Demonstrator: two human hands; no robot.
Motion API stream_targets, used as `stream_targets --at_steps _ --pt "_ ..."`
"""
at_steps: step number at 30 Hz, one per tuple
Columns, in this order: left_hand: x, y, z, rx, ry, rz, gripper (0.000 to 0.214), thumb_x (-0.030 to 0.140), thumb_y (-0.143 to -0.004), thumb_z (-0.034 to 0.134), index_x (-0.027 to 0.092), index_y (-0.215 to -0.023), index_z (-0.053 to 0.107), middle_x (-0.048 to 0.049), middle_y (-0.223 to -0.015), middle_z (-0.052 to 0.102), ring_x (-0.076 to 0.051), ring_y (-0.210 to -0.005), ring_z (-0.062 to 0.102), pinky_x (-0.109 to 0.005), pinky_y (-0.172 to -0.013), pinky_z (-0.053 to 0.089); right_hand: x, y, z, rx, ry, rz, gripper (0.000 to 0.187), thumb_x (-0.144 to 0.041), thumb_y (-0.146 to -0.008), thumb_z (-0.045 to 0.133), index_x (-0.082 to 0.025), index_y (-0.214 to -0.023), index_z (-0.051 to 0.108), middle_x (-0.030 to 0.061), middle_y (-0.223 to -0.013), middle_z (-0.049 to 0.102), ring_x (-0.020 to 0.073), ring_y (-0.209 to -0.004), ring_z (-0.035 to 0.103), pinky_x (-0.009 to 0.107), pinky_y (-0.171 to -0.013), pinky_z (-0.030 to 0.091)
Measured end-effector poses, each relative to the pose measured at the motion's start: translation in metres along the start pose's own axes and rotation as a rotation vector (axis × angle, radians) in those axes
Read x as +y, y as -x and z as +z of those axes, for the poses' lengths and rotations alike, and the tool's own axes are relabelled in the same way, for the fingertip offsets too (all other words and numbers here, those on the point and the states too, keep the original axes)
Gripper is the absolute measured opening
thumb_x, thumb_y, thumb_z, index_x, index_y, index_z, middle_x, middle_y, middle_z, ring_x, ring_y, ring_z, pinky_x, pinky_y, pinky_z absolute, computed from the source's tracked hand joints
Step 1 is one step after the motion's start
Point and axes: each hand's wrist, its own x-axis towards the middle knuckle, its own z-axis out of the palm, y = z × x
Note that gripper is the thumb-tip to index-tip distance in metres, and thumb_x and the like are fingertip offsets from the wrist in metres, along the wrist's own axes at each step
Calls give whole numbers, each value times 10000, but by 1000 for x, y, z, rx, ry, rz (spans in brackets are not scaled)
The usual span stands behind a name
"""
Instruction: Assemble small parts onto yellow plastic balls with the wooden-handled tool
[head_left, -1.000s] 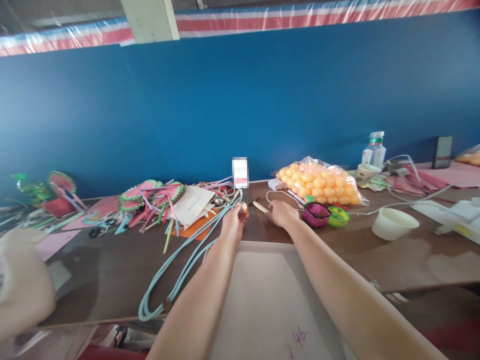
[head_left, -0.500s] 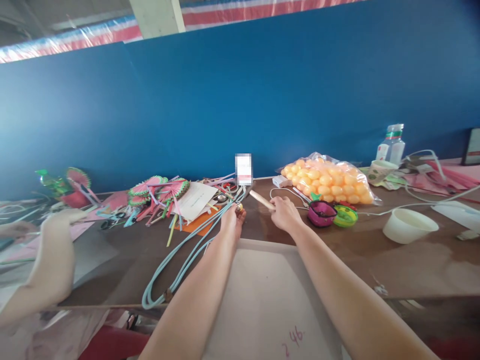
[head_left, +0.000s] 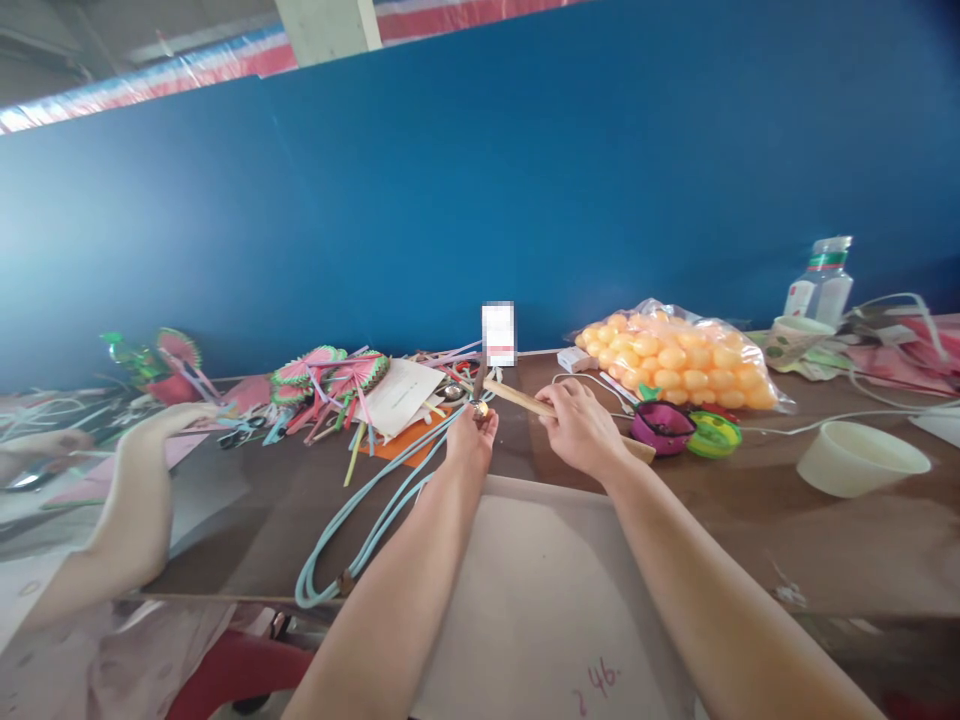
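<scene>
My right hand (head_left: pixel 581 425) is closed round the wooden handle of a hammer (head_left: pixel 521 398), whose dark narrow head stands over my left hand. Between the fingers of my left hand (head_left: pixel 469 445) is a small shiny round metal piece (head_left: pixel 480 409); its exact kind is too small to tell. The hammer head is at this piece, but I cannot tell whether they touch. Below both hands, between my forearms, lies a pale board (head_left: pixel 525 590) with red handwritten marks. A loop of light blue cord (head_left: pixel 352 500) runs beside my left forearm.
Right of my hands are a bag of orange balls (head_left: pixel 675 355), a purple container (head_left: pixel 664 427), a green one (head_left: pixel 714 434) and a white cup (head_left: pixel 862 460). Paper fans (head_left: pixel 330 378) and scissors (head_left: pixel 244 432) lie left. A co-worker's arm (head_left: pixel 139 490) reaches over the table at far left.
The hammer has come down and left so its head is at my left hand, and more of its handle shows behind my right hand. The view has shifted slightly left.
</scene>
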Motion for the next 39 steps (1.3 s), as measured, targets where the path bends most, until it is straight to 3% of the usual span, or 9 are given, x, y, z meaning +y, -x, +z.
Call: stream_targets --at_steps 23,39 --pt "0 1 1 10 7 38 169 171 -927 464 150 -775 535 -48 -737 563 -99 -665 589 -220 -669 544 -2 3 -9 1 -33 -25 223 -136 -820 547 -218 -1023 588 94 -1101 565 252 -1030 526 330 -751 431" --pt "2 4 1 21 37 32 162 186 -934 460 161 -792 532 -35 -717 557 -91 -630 587 -209 -635 542 6 1 -3 -4 -67 -27 205 -160 -821 568 -226 -1013 596 78 -1104 579 237 -1036 539 323 -772 439"
